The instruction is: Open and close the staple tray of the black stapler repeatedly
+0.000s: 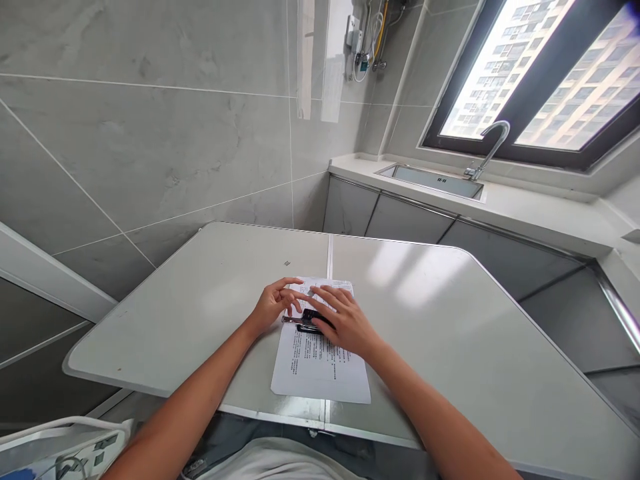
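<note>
A black stapler (313, 315) with a bare metal front end lies across a printed sheet of paper (320, 373), its metal end pointing left. My right hand (345, 323) rests over its rear part, with the thumb across the black body and the other fingers stretched out over the paper. Close to the metal end is my left hand (273, 303), its fingers bent and apart, meeting the right index fingertip. Whether something tiny sits between those fingertips cannot be made out. Part of the stapler is hidden under my right hand.
Small staple strips (287, 263) lie on the white folding table (425, 333) beyond my left hand. A seam runs down the table's middle. Behind it stand a counter with a sink (435, 180) and a faucet (493, 147); a tiled wall rises at the left.
</note>
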`<state>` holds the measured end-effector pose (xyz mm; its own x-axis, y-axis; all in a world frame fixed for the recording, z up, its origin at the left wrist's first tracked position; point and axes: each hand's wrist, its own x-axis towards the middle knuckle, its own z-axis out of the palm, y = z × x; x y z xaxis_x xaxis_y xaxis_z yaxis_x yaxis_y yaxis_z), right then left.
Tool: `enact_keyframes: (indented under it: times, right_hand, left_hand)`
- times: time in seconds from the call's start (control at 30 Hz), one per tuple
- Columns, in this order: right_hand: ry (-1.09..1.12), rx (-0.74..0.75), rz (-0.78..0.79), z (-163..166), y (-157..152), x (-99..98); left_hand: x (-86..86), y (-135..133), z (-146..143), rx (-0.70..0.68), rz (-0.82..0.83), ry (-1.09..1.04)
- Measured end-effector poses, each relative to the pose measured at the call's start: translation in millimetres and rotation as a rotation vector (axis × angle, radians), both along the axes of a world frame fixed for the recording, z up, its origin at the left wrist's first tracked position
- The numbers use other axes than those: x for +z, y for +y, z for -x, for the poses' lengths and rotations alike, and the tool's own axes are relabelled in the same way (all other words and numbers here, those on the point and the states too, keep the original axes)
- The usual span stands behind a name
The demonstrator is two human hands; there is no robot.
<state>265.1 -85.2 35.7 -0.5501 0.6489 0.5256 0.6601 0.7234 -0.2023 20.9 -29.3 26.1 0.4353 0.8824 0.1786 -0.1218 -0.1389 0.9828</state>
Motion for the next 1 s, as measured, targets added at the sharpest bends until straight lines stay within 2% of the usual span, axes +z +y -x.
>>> enact_keyframes:
  times: [0.07,0.17,0.27,0.37,0.5,0.67,0.8,0.93,1.0]
  right_hand:
    - [0.096,-0.097,0.013,-21,12,-2.8]
    - [0.199,-0.337,0.057,-65,34,-13.8]
    - [0.119,-0.558,0.202,-108,49,-31.4]
    - [-0.052,-0.694,0.368,-133,54,-47.5]
    - [-0.171,-0.752,0.449,-134,58,-58.1]
    - [-0.16,-0.76,0.52,-123,64,-63.6]
    - [-0.154,-0.777,0.511,-120,66,-65.4]
    - [-0.094,-0.786,0.412,-112,64,-57.5]
    - [-0.022,-0.729,0.319,-105,61,-50.7]
  left_hand:
    - [-0.6,4,3,0.071,-0.024,0.001]
    - [-7.6,15,7,0.227,-0.053,0.113]
    - [-17.4,29,7,0.441,-0.147,0.369]
    - [-23.7,46,4,0.471,-0.226,0.44]
    - [-31.0,76,0,0.408,-0.279,0.403]
    - [-49.9,98,-1,0.337,-0.196,0.355]
    - [-52.7,89,2,0.418,-0.292,0.448]
    - [-36.7,68,1,0.529,-0.44,0.752]
    - [-27.0,55,-4,0.571,-0.477,0.758]
